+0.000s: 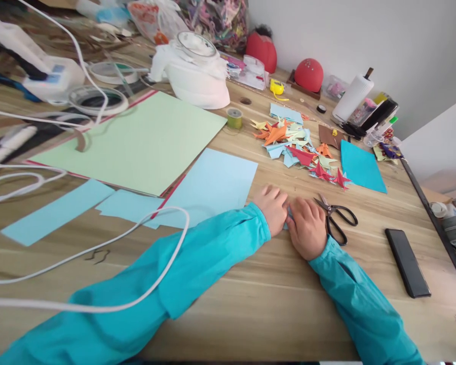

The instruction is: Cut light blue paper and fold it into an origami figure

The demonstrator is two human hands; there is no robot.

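My left hand (274, 207) and my right hand (307, 226) lie side by side on the wooden table (251, 299), fingers curled and pressed down on a small piece of light blue paper (288, 215), of which only a sliver shows between them. Both arms wear turquoise sleeves. Black-handled scissors (336, 215) rest just right of my right hand. A light blue sheet (213, 185) lies just left of my left hand.
A heap of folded coloured paper shapes (296, 147) lies beyond the hands, with a turquoise sheet (361, 166) to its right. A large pale green sheet (144, 142), blue strips (57, 210), tape rolls (99, 99), white cables (99, 253), a black phone (407, 261) and clutter surround them.
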